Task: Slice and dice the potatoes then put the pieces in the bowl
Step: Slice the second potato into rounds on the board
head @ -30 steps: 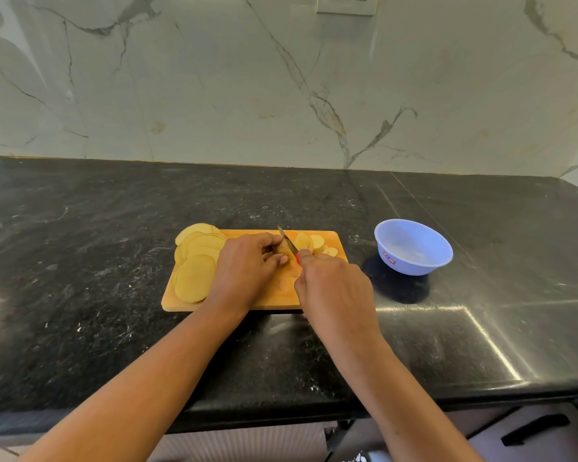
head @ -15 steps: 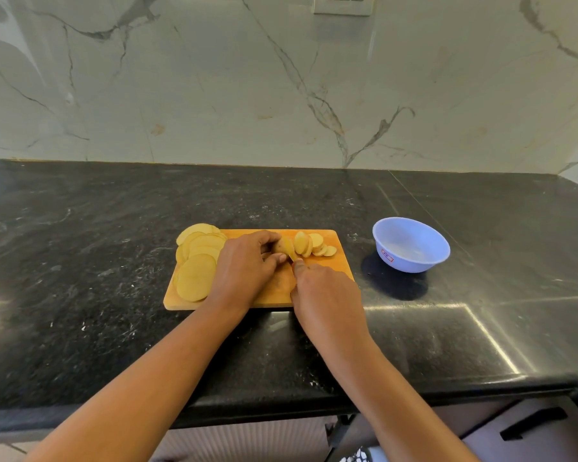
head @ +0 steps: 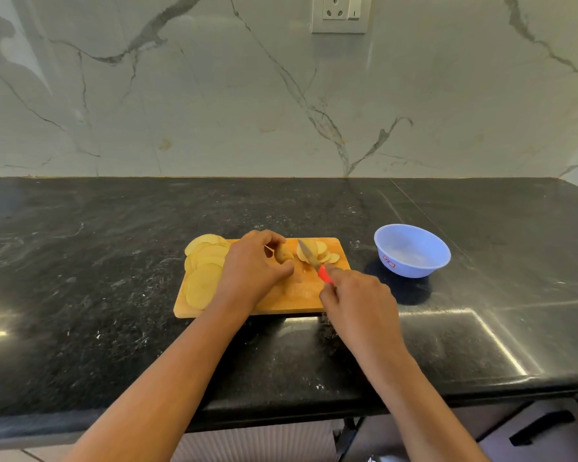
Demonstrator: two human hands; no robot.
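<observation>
A wooden cutting board (head: pixel 291 300) lies on the black counter. My left hand (head: pixel 251 266) grips the uncut end of a potato (head: pixel 283 253) on the board. My right hand (head: pixel 356 300) holds a red-handled knife (head: pixel 311 258), its blade raised just right of the potato. Small cut slices (head: pixel 321 253) lean together beyond the blade. A pile of larger potato slices (head: pixel 204 271) covers the board's left end. The light blue bowl (head: pixel 412 250) stands to the right of the board and looks empty.
The black stone counter (head: pixel 80 261) runs to a marble backsplash with a wall socket (head: pixel 339 13) above. The counter's front edge (head: pixel 447 391) is near me, with cabinet fronts and a dark handle (head: pixel 541 426) below.
The knife blade has lifted out of the potato and now shows between the potato and the cut slices. My right hand has shifted slightly right. My left hand keeps its hold.
</observation>
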